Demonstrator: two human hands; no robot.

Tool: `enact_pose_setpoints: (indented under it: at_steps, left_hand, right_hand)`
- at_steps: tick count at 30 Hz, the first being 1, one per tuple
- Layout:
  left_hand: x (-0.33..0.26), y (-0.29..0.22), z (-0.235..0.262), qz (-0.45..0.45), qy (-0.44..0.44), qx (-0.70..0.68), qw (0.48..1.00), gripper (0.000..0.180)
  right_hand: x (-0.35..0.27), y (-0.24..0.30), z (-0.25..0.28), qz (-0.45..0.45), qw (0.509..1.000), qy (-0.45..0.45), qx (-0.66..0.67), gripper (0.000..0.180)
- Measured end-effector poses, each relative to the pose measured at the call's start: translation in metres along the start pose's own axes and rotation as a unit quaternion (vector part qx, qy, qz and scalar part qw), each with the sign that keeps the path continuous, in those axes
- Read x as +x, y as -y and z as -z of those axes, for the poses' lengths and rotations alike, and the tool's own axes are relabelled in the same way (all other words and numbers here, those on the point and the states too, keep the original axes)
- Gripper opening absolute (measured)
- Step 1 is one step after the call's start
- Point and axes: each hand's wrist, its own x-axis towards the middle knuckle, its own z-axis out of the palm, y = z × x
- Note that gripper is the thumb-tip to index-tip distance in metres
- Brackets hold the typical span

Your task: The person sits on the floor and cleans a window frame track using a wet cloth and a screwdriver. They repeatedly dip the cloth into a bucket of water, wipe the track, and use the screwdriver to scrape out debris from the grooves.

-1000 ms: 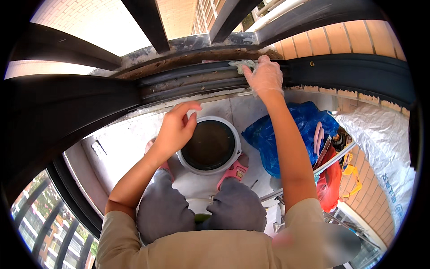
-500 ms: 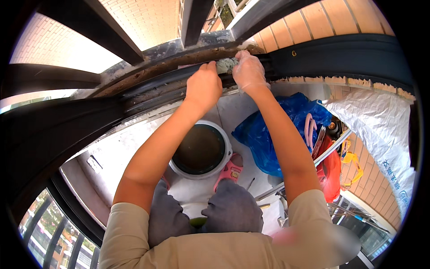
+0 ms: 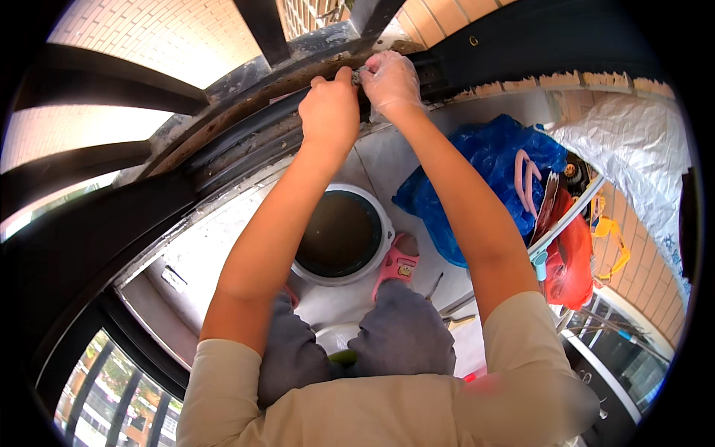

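Note:
Both my hands are at the dirty dark window track (image 3: 261, 123) at the top of the view. My bare left hand (image 3: 330, 110) is closed, its fingers curled over the track; what they hold, if anything, is hidden. Close to its right, my right hand (image 3: 393, 83), in a clear plastic glove, pinches a crumpled grey rag (image 3: 359, 77). Only a scrap of the rag shows between the hands. Below my forearms, a white bucket (image 3: 384, 223) of murky brown water (image 3: 339, 232) stands on the floor by my pink sandal (image 3: 397, 266).
Dark metal bars (image 3: 112, 78) rise beyond the track. To the right lie a blue plastic bag (image 3: 477, 160) with pink hangers (image 3: 526, 179), a red bag (image 3: 567, 268) and a light pole (image 3: 570, 216). A white sheet (image 3: 625, 138) hangs at far right by the brick wall.
Both hands have drawn closer together at the track, and less of the rag shows between them. The whole view has shifted slightly, with the bucket now a little further right.

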Motion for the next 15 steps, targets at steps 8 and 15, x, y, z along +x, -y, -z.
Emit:
enact_pose_setpoints:
  at_steps: [8, 15]
  left_hand:
    - [0.009, -0.002, 0.003, -0.027, 0.051, 0.076, 0.995, 0.021]
    - [0.008, 0.003, 0.0, -0.033, 0.033, 0.052, 0.998, 0.026]
  right_hand:
    - [0.002, -0.01, -0.002, 0.023, 0.998, -0.023, 0.049, 0.015]
    - [-0.006, 0.005, -0.001, 0.014, 0.996, -0.085, -0.015, 0.016]
